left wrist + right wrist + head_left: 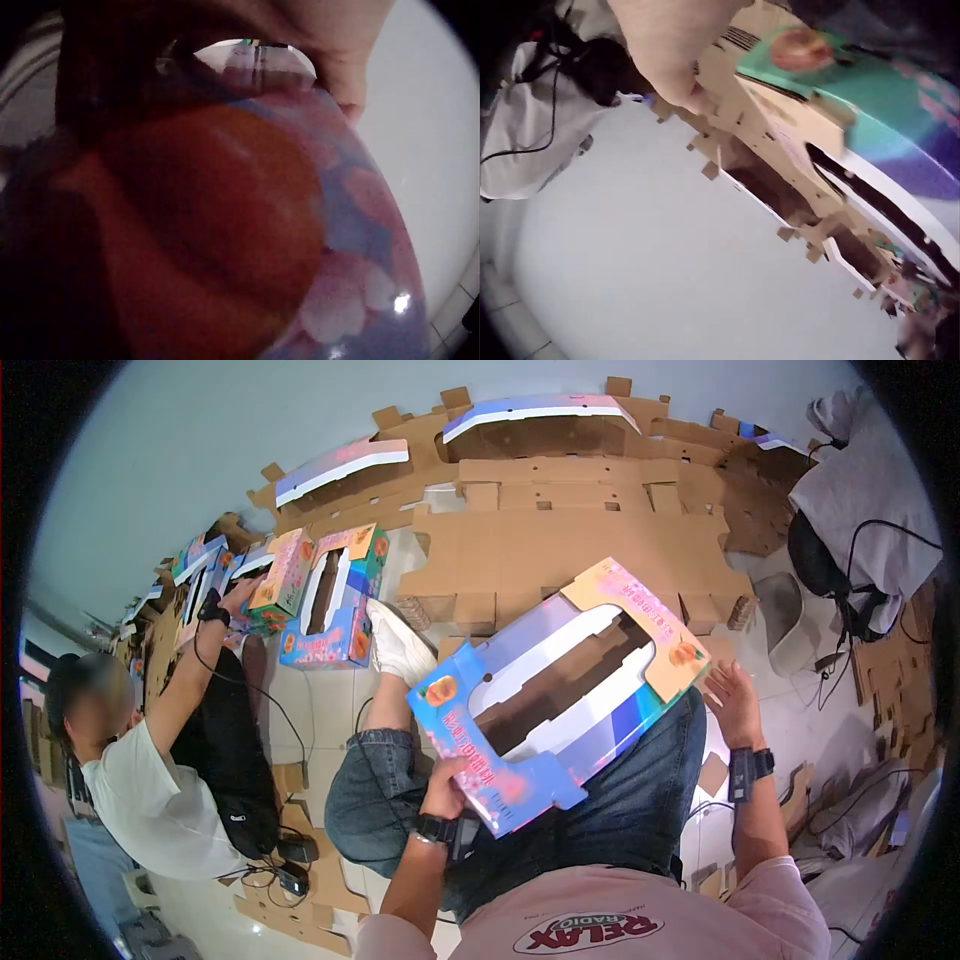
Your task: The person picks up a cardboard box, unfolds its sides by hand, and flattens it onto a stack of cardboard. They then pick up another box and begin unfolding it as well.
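A printed cardboard fruit box (490, 760) with a long opening in its top lies tilted across the person's lap. It is blue at the near left end and peach-orange at the far right end, with white inner flaps along the opening. The left hand (444, 792) grips its near left edge; in the left wrist view the printed panel (360, 292) fills much of the picture below that hand. Just off the box's right end, the right hand (735, 705) is held with its fingers extended. The right wrist view has this hand (679, 45) beside the green corner (832, 82).
Flat brown cardboard (570, 550) lies ahead, with partly folded blanks (540, 435) along the wall. Finished-looking boxes (335, 630) stand at left, where another person (150, 790) reaches to one. A grey plastic stool (785, 625), draped cloth and cables are on the right.
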Tool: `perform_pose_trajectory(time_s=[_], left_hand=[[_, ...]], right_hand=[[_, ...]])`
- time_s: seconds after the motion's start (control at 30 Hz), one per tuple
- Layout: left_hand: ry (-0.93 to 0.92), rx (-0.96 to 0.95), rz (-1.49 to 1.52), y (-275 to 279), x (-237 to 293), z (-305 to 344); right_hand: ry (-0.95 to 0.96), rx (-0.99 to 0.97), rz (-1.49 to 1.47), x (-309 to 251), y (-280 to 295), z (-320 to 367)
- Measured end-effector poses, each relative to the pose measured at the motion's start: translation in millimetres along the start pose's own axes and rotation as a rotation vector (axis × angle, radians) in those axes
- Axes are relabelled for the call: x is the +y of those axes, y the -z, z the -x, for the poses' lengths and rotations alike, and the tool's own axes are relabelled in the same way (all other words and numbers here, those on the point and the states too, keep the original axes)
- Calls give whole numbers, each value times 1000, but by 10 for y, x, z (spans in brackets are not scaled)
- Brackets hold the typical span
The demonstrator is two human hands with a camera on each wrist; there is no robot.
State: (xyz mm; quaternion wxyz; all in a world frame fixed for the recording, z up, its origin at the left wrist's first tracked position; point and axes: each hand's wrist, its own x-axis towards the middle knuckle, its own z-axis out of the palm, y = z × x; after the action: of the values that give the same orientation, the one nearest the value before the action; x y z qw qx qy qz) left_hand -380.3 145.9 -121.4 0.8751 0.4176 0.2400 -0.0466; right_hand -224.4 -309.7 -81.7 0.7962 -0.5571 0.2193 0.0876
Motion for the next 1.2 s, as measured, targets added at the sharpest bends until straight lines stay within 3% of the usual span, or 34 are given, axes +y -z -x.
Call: perform_pose_trajectory(time_s=[0.03,0.1,0.17,0.27,0.37,0.5,0.57,0.63,0.7,0.77,0.83,0.87,0.93,0.97,1.03,1.07,1.1,1.2], left_hand=[[14,-16,0,9,91,73],[-38,-35,-31,146,159,157],[-68,-10,-86,271,269,268],[-46,-35,-169,407,518,428],[-34,-57,-124,420,676,508],[14,-133,-220,327,735,555],[19,-180,-234,161,853,555],[29,-179,-311,22,997,462],[-139,-134,-434,-352,1270,392],[-355,-89,-730,-610,1617,322],[-563,-72,-631,-1050,1924,472],[-565,-76,-630,-1244,2020,540],[-922,-212,-658,-1597,2102,705],[-900,-333,-641,-1756,2075,833],[-904,-587,-572,-2077,1972,1008],[-872,-707,-535,-2270,1968,1106],[-879,-685,-514,-2446,1946,1286],[-734,-260,-522,-2830,1843,1798]], right_hand=[[2,2,-2,-65,-27,15],[-47,-295,212,-189,-80,81],[-47,-357,314,-380,-200,207],[-128,-769,412,-563,-273,177],[-73,-880,448,-542,-313,124],[-247,-721,357,-265,-196,-25],[-222,-634,335,-131,-251,75],[-261,-411,43,-24,-255,128],[-231,-434,-13,135,-115,8],[-149,-295,-154,213,-103,91],[-168,-291,-207,369,-34,101],[-114,-192,-275,428,-114,168],[-45,-38,-398,551,-320,265],[-65,-146,-446,597,-339,289],[19,-87,-335,568,-566,380],[-39,-48,-272,621,-536,335],[-83,-26,-224,605,-582,352],[-89,-41,-184,602,-587,358]])
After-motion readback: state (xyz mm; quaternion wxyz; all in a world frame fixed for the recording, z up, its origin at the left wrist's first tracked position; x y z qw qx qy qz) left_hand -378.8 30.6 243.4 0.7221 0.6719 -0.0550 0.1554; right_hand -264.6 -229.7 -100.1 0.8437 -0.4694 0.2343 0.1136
